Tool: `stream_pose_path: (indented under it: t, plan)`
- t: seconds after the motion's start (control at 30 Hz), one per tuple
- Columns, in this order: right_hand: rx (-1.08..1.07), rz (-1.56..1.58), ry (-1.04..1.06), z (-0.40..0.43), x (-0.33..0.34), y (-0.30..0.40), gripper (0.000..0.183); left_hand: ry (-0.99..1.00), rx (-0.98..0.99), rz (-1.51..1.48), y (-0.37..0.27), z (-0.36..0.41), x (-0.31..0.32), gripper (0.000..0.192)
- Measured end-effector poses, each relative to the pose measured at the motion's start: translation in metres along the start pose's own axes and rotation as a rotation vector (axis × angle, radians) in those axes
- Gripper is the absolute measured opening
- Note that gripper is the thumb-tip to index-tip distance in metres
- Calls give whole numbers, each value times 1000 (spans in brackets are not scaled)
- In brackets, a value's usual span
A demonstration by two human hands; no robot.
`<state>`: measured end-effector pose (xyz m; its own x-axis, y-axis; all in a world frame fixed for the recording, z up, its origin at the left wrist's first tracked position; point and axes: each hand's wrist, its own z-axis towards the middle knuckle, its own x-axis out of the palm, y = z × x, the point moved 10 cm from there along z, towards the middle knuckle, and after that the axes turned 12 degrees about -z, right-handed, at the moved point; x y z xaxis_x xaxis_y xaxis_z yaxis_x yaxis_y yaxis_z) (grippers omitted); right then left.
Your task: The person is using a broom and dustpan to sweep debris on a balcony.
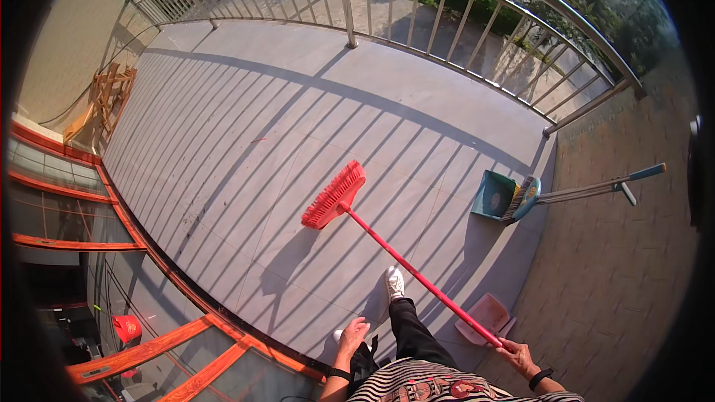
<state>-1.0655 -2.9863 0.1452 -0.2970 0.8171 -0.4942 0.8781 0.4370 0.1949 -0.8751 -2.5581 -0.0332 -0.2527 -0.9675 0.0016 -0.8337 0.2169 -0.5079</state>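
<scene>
A red push broom (pixel 385 245) slants across the middle of the view, its bristle head up and to the left of my feet, apparently held off the tiles, with a shadow below it. My right hand (pixel 516 356) grips the end of its red handle at the lower right. My left hand (pixel 354 334) is at the bottom centre, away from the handle, its fingers loosely bent and holding nothing visible. A pink plastic dustpan (pixel 485 317) lies on the tiled floor (pixel 301 178) beside the handle. Dark bits of debris are scattered over the tiles at the left.
A teal dustpan (pixel 485 201) and a long-handled brush (pixel 525 201) stand by the right wall. A metal railing (pixel 349 5) bounds the far side. At the left are orange-framed glass doors (pixel 139 346) and a folded wooden item (pixel 111 100). Railing shadows stripe the floor.
</scene>
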Motion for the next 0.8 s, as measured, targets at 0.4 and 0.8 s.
stream_pose_path:
  t: [0.4,0.8]
  plan:
    - [-84,-95,0,133,-28,75,46,-72,-55,88,-48,20,10,48]
    - [24,377,-145,36,-18,-34,48,-26,-24,423,-117,72,20,49]
